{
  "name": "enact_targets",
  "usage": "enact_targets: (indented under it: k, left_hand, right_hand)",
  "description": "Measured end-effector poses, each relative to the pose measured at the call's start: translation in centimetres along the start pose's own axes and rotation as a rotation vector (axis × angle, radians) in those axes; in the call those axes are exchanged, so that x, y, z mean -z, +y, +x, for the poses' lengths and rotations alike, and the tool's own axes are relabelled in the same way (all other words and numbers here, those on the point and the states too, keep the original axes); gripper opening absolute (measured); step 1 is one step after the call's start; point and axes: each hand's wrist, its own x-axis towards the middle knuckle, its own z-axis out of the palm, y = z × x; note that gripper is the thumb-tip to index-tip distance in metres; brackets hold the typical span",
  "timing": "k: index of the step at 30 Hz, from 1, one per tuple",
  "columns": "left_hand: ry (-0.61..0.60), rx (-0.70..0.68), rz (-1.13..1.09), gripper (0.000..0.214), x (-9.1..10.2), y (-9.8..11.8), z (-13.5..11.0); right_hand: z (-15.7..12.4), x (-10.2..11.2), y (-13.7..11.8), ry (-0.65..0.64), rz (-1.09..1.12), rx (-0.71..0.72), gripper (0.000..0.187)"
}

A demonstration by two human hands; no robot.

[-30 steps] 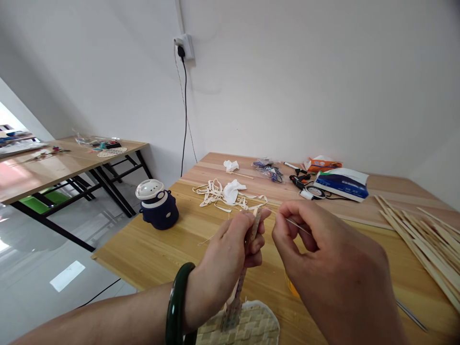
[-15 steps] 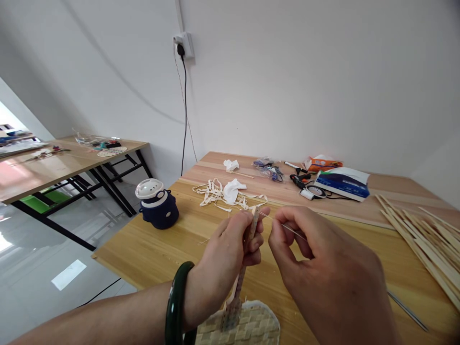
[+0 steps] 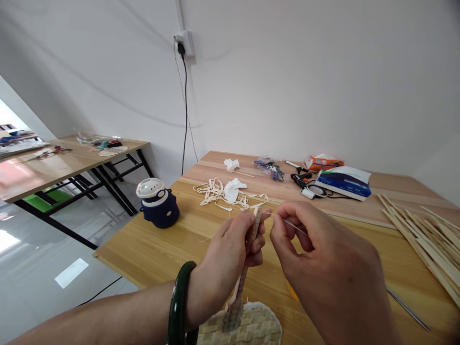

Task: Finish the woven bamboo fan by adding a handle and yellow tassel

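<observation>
A pale patterned strip (image 3: 240, 287) stands upright in a person's left hand (image 3: 226, 261), its top end rising above the fingers and its lower end reaching down at 6 o'clock to a woven bamboo mat (image 3: 253, 328) at the near edge of the view. The left fingers are curled closed around the strip, and a dark green bangle (image 3: 178, 311) sits on that wrist.

Just beside it, the right hand (image 3: 323, 254) pinches a thin pale strand (image 3: 291, 224) between thumb and forefinger, the other fingers loosely curled. The strand runs across the gap at a slight tilt toward the strip's top end; whether its tip touches the strip is too fine to tell. The work in hand is this close, two-handed handling of strand and strip.

On the wooden table (image 3: 118, 254), a tangle of cream strips (image 3: 212, 191) lies at 11 o'clock, a navy lidded pot (image 3: 158, 208) at 10 o'clock and a pile of bamboo slats (image 3: 427, 244) at 3 o'clock. A blue-and-white packet (image 3: 343, 184) lies farther off at 1 o'clock.
</observation>
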Motion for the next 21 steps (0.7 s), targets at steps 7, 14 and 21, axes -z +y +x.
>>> enact_targets:
  k: [7, 14, 21]
  left_hand:
    - [0.015, -0.015, -0.002, 0.022, -0.09, -0.25, 0.06]
    - [0.050, -0.056, 0.017, 0.026, -0.05, -0.53, -0.01]
    - [0.061, -0.104, 0.107, 0.033, -0.08, -0.77, -0.13]
  right_hand:
    - [-0.37, -0.20, -0.35, 0.012, -0.012, 0.038, 0.021]
    - [-0.65, -0.33, -0.45, 0.018, -0.045, 0.052, 0.024]
    - [-0.42, -0.38, -0.75, 0.045, -0.086, 0.037, 0.025]
